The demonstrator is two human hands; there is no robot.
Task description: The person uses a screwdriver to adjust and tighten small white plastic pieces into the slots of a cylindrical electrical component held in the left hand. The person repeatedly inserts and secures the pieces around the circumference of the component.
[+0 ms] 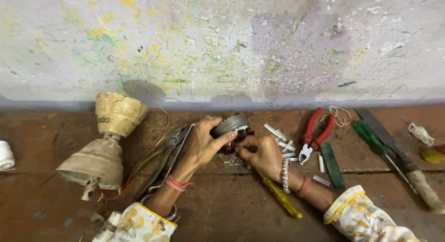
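With the left hand (pixel 204 142) clamped around the grey round motor part (pixel 232 124) above the brown floor (pixel 232 200) and the right hand (pixel 262 153) pinching its lower edge, a slackened grip would likely drop it onto the white sleeve pieces (pixel 283 142).

You are looking at two hands at centre frame, sharing one grey round motor part (pixel 232 124). Two pliers are lying here: red-handled (pixel 315 133) at right, dark-handled (pixel 164 154) at left. Screwdrivers: one yellow (pixel 280 198), one green (pixel 378 147). About ten white strips (pixel 285 144) are lying right of centre.
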